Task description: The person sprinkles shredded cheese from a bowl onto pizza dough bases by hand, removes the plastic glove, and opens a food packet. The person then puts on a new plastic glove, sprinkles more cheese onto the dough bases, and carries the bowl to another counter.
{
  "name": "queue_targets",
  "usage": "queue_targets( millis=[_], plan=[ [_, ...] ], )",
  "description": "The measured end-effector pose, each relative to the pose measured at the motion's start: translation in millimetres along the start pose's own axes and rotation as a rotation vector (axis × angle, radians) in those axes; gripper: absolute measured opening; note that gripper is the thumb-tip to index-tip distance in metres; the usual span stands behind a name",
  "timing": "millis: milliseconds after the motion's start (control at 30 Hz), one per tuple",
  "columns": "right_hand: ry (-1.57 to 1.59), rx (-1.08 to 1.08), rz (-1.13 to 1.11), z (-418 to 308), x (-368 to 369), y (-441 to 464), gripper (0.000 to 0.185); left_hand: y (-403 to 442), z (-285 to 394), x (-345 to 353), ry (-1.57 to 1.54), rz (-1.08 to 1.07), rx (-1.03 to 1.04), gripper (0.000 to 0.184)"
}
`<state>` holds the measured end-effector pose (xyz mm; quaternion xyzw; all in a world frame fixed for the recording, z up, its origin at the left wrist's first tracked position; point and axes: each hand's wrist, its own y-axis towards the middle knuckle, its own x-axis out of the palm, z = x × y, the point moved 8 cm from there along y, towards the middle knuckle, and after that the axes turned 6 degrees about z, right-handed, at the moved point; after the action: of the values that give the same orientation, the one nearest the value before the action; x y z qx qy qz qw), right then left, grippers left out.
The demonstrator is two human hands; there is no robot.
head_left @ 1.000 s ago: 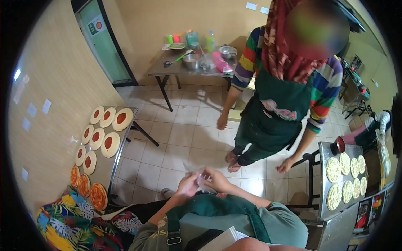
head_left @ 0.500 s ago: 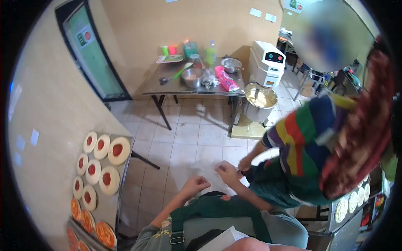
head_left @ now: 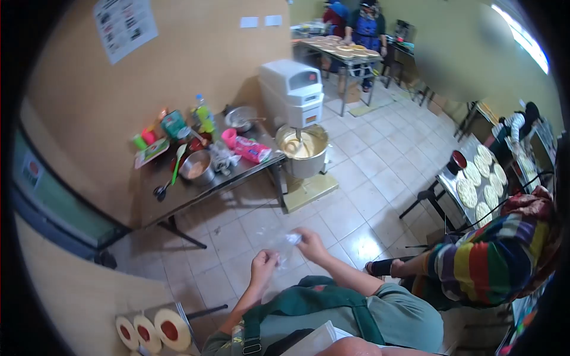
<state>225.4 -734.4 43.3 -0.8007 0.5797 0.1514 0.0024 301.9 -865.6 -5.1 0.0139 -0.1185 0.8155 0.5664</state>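
Note:
A clear, thin plastic bag (head_left: 286, 254) hangs between my two hands in front of my apron. My left hand (head_left: 265, 267) pinches its left side, fingers closed. My right hand (head_left: 310, 244) grips its upper right part, where a small white patch shows near the fingertips. The bag is see-through, so its exact outline is hard to make out. Below my hands are the green apron (head_left: 297, 308) and the tiled floor.
Ahead stands a table (head_left: 178, 202) with a steel bowl (head_left: 197, 168), bottles and a pink packet (head_left: 252, 149). Beside it is a dough mixer (head_left: 303, 148). A co-worker in a striped top (head_left: 493, 255) bends at right. Pizza bases (head_left: 173, 330) with sauce lie lower left; more rounds (head_left: 473, 173) lie right.
My view has swung to the right. My hands have risen a little and the clear bag now shows plainly between them. The co-worker in stripes appears farther right, bent lower.

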Motion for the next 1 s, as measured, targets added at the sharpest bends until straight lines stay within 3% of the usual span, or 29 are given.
queue_targets(
  millis=[67, 133, 200, 233, 300, 333, 400, 533, 600, 667, 700, 733, 800, 1000],
  plan=[
    [0.228, 0.287, 0.128, 45.2, -29.5, 17.6, 0.017, 23.8, 0.4, 14.2, 0.019, -0.019, -0.049, 0.008],
    [0.319, 0.317, 0.215, 30.7, -57.9, 30.2, 0.020, 49.9, 3.0, 37.5, 0.011, -0.062, -0.067, 0.008],
    [0.027, -0.009, 0.605, -0.7, -107.9, 37.2, 0.016, 75.9, 6.9, 67.6, 0.000, -0.096, -0.083, 0.009],
    [0.026, -0.012, 0.629, -3.0, -120.9, 39.9, 0.016, 89.9, 16.4, 84.8, 0.032, -0.090, -0.024, 0.009],
    [-0.083, -0.409, 0.483, -36.6, -130.3, 45.9, 0.018, 116.5, 25.6, 121.8, 0.067, -0.102, 0.048, 0.009],
    [-0.085, -0.414, 0.506, -38.2, -139.5, 50.5, 0.018, 128.5, 28.5, 142.3, 0.045, -0.131, 0.075, 0.009],
    [-0.055, -0.194, 0.233, -21.4, -135.6, 75.8, 0.021, 151.4, 37.3, 185.6, 0.030, -0.187, 0.111, 0.009],
    [0.202, 0.082, 0.378, 36.4, -201.9, 106.5, 0.017, 175.6, 56.4, 270.4, 0.092, -0.319, 0.302, 0.010],
    [0.285, 0.137, 0.350, 63.3, -228.9, 119.9, 0.018, 172.8, 71.5, 316.8, 0.288, -0.465, 0.648, 0.008],
    [0.429, 0.342, 0.373, 94.1, -255.4, 128.7, 0.019, 166.8, 88.6, 349.9, 0.376, -0.536, 0.719, 0.008],
    [0.610, 0.206, 0.413, 86.2, -273.4, 136.3, 0.021, 167.8, 86.7, 365.0, 0.378, -0.597, 0.754, 0.007],
    [0.610, 0.210, 0.421, 85.3, -285.2, 144.0, 0.021, 169.9, 85.3, 379.1, 0.378, -0.658, 0.791, 0.007],
    [0.966, 0.073, 0.659, 77.2, -322.2, 151.8, 0.024, 184.3, 80.7, 403.4, 0.405, -0.722, 0.756, 0.008],
    [1.283, 0.145, 0.787, 102.6, -377.7, 194.2, 0.027, 227.0, 87.4, 482.1, 0.435, -0.873, 0.944, 0.011]
  ],
)
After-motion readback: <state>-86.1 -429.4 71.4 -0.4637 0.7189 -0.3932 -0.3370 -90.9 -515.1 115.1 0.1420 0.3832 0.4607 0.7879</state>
